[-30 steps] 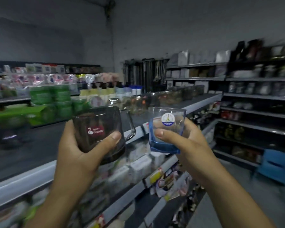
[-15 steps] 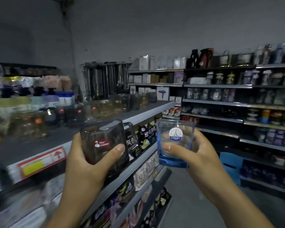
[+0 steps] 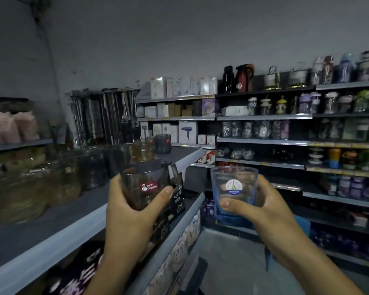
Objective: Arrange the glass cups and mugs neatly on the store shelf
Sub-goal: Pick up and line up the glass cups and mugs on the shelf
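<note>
My left hand (image 3: 128,213) grips a dark smoky glass mug (image 3: 146,182) with a red label, its handle pointing right. My right hand (image 3: 262,207) holds a clear blue glass cup (image 3: 232,188) with a round sticker, thumb across its front. Both are held up in front of me, beside the end of the top shelf (image 3: 62,222) on my left. A row of glass cups and mugs (image 3: 98,165) stands along the back of that shelf, ending in a dark mug (image 3: 162,143) at the far end.
Lower shelves (image 3: 175,231) under the top one hold packaged goods. Wall shelving (image 3: 264,141) ahead and right carries jars, bottles, flasks and boxes. Metal utensils (image 3: 107,116) hang at the back. The aisle floor (image 3: 228,262) lies below my hands, with a blue stool (image 3: 303,226) behind my right wrist.
My view has swung right along the shelf toward its far end and the wall shelving. Both hands still hold the mug and cup in much the same place in front of me.
</note>
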